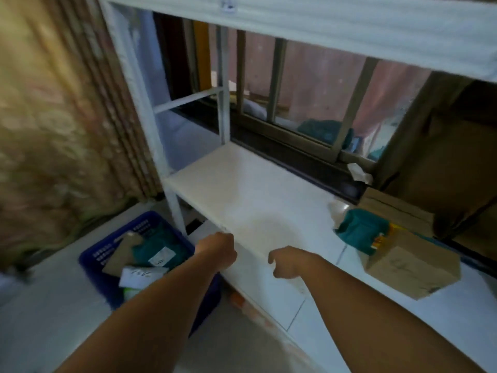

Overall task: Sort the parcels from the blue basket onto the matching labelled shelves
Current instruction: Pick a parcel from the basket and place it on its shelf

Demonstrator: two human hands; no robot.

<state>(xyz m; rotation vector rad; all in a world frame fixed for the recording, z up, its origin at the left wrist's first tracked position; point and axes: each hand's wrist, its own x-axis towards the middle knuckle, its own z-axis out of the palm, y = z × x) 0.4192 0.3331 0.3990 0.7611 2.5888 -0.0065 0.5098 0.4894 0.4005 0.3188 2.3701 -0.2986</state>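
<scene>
The blue basket (pixel 107 267) stands on the floor at lower left, holding a teal parcel (pixel 161 251), a brown card envelope (pixel 121 254) and a white labelled parcel (pixel 139 275). A white shelf board (pixel 228 189) runs in front of me. On its right part lie a teal parcel (pixel 360 230) and a brown cardboard box (pixel 411 267). My left hand (pixel 217 251) hovers at the shelf's front edge beside the basket, fingers curled, holding nothing I can see. My right hand (pixel 285 261) hangs over the shelf's front edge, fingers loosely curled and empty.
A white metal shelf frame (pixel 223 103) stands against a barred window (pixel 295 103). An upper shelf (pixel 349 25) with a small label clip crosses the top. A patterned curtain (pixel 53 117) hangs at left. Another cardboard box (pixel 398 208) sits behind the teal parcel. The view is motion-blurred.
</scene>
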